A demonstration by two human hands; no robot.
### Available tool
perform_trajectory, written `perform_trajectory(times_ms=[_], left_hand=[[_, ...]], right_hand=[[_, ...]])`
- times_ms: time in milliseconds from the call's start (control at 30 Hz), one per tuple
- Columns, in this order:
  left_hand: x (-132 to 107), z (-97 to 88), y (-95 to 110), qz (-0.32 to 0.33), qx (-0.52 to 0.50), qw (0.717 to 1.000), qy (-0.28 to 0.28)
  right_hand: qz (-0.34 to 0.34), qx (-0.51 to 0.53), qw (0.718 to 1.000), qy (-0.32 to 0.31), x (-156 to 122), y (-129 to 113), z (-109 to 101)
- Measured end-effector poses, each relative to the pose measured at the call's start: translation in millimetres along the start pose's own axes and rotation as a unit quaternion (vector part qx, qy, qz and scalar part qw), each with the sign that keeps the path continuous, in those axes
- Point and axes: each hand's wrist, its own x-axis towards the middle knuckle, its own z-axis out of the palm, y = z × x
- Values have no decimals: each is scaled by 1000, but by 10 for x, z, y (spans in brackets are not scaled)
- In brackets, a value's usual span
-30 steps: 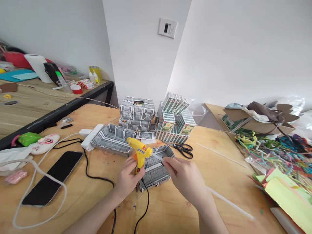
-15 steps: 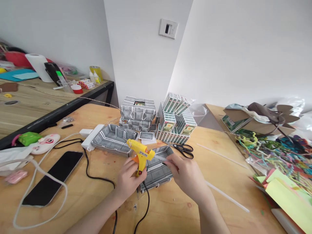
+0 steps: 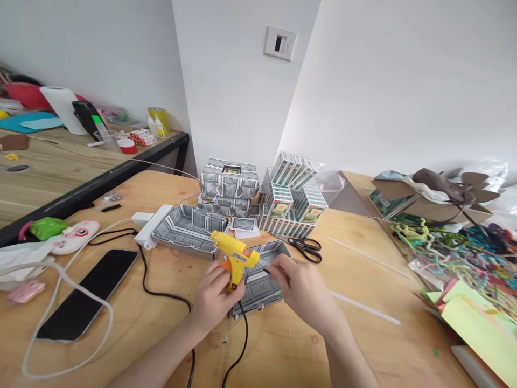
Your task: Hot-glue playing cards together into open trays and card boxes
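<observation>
My left hand is wrapped round the handle of a yellow glue gun, whose nozzle points up and to the left. A black cord hangs from the handle's base. In my right hand is a long translucent glue stick, pinched close behind the gun. One end meets the gun's rear, and the other sticks out to the right beyond my wrist. Below both hands lies an open tray made of grey patterned playing cards, partly covered by them. A second card tray sits to its left.
Behind stand a larger card-built box and stacked card packs. Black-handled scissors and another glue stick lie to the right. A phone, white cable and power strip are left. Colourful pipe cleaners lie far right.
My right hand has moved slightly left, closer to the gun's rear. The glue stick has shifted left with it, its free end now further in and higher. My left hand stays nearly still.
</observation>
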Motion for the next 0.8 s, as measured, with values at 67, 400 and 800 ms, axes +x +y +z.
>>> perform_trajectory(times_ms=[67, 400, 800], left_hand=[[-6, 5, -6, 5, 2, 1000, 3], [-16, 28, -35, 20, 12, 999, 23], [-35, -41, -44, -312, -357, 874, -109]], right_hand=[[0, -6, 1000, 17, -3, 3, 8], [17, -39, 998, 40, -8, -39, 68], [19, 107, 994, 3, 46, 34, 12]])
